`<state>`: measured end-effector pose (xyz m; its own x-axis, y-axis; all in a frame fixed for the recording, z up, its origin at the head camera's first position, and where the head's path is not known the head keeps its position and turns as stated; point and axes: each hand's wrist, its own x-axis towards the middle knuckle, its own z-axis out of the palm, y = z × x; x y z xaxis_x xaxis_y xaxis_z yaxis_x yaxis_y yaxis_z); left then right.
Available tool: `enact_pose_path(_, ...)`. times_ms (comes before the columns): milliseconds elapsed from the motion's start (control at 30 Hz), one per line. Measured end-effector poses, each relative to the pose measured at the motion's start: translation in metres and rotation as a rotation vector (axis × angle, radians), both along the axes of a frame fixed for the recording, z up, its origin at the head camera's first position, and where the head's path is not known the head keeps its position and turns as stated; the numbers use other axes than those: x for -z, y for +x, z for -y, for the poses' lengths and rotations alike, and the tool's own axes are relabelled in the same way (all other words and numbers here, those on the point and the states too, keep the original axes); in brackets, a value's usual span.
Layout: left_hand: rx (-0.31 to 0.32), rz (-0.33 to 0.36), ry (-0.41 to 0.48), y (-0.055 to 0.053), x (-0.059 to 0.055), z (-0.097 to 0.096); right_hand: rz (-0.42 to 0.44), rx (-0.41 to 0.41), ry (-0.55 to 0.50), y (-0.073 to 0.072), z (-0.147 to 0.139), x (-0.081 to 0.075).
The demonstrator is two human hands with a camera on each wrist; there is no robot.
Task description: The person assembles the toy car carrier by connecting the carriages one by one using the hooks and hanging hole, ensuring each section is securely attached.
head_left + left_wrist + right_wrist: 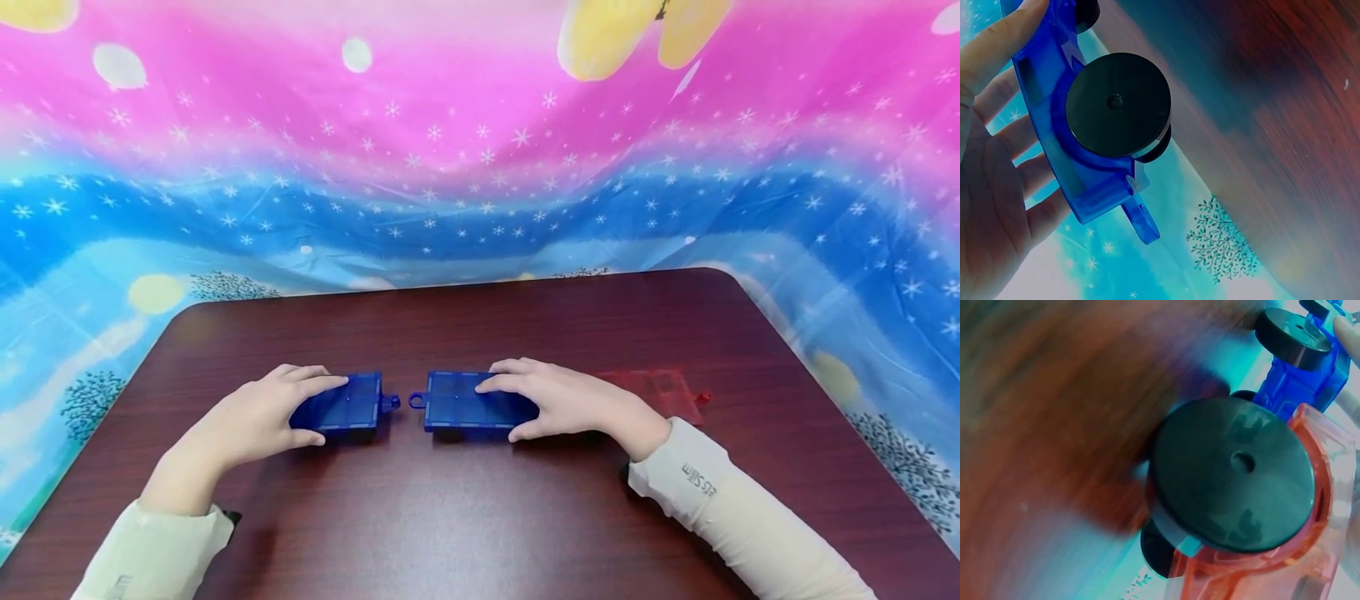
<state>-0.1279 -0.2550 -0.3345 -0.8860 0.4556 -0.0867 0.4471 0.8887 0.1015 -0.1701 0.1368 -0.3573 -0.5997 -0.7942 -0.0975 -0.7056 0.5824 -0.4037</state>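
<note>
My left hand grips a translucent blue toy car base by its sides, thumb on the near edge and fingers on the far edge. A hitch peg sticks out from its right end. Across a small gap, a ring juts from a second blue car base, which my right hand holds between thumb and fingers. Partly behind my right wrist is a translucent red car base. In the right wrist view it sits close behind the second blue base; their joint is hidden.
Black wheels show under the left blue base, one wheel being large in the left wrist view. A big black wheel belongs to the red base. The brown table has rounded far corners, with a colourful printed cloth hanging behind.
</note>
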Motion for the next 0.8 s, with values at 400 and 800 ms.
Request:
enact_pose_path(400,0.020,-0.008,-0.009,0.001,0.003,-0.008,-0.006,-0.004,-0.012,0.000,0.000,0.001)
enact_pose_path(800,0.031,0.010,0.014,-0.001,0.006,-0.017,0.006,0.001,-0.003,0.000,0.000,0.002)
